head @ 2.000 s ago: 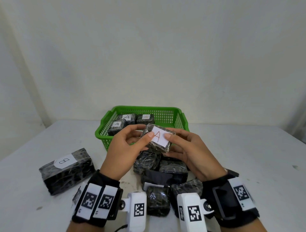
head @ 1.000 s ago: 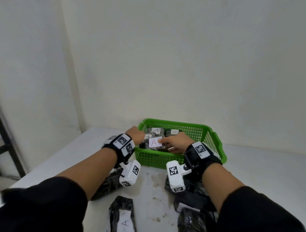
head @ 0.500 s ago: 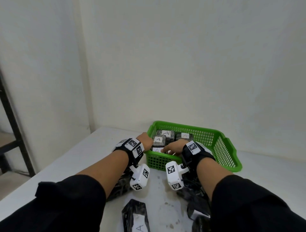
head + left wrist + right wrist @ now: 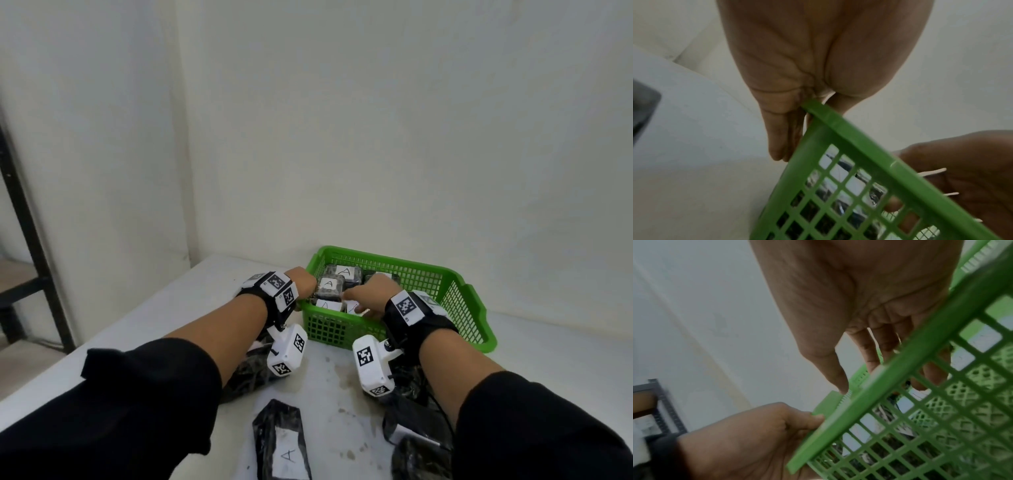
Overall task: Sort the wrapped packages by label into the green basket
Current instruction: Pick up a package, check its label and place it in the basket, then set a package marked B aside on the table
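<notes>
The green basket [image 4: 455, 298] stands at the back of the white table and holds several black wrapped packages with white "A" labels [image 4: 344, 272]. My left hand [image 4: 305, 282] pinches the basket's near-left corner rim [image 4: 818, 112], thumb inside and fingers [image 4: 777, 142] straight down the outside. My right hand [image 4: 359, 301] reaches over the front rim into the basket. Its fingers [image 4: 875, 352] are straight and the tips touch a labelled package [image 4: 352, 306] lying at the front. Most of that package is hidden by the hand.
One "A" package [image 4: 286, 448] lies on the table near me. More dark packages sit under my right arm [image 4: 418, 428] and under my left arm [image 4: 246, 370]. A black shelf frame [image 4: 24, 212] stands off the table's left edge. Walls close the back.
Both hands carried the "A" package from above the pile forward into the basket. My left hand has let go of it and now holds the basket's corner; my right hand has lowered it inside.
</notes>
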Demonstrator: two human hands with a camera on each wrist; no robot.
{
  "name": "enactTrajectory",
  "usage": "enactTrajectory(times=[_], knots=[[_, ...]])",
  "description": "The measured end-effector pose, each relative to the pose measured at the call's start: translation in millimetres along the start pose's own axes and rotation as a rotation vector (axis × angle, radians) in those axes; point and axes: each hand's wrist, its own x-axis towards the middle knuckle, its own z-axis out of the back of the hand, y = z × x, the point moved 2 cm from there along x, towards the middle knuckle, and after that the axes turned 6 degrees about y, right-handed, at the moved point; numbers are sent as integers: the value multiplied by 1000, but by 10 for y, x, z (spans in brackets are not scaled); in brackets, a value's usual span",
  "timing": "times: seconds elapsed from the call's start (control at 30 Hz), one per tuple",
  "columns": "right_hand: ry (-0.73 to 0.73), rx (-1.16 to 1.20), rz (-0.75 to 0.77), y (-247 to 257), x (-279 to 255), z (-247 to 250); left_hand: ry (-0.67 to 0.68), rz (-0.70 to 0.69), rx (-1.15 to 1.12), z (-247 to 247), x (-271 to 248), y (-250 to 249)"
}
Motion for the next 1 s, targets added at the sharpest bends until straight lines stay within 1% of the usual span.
enactTrajectory(times=[0.07,0.13,0.23,0.33,0.43,0.57,0.67,0.77,0.87,1.0], knots=[[-72,2,91,29,-81,51,-16,15,-75,50,12,12],[-121,-13,189,86,-236,85,-40,-10,-53,103,2,42],[-124,28,292,157,-486,92,-9,-15,-52,219,-133,71],[-118,103,370,222,-733,51,-53,-57,66,335,-324,98],[-119,142,442,251,-903,-47,-39,-80,198,406,-529,162],[-63,107,505,295,-1085,-245,-35,-96,298,471,-814,341],[12,12,534,326,-1164,-422,-19,-89,323,471,-979,551],[88,-109,557,340,-1152,-581,10,-85,349,435,-1158,745],[171,-195,549,380,-1112,-687,33,-77,398,368,-1309,939],[232,-304,541,457,-1015,-830,65,-58,412,262,-1383,1141]])
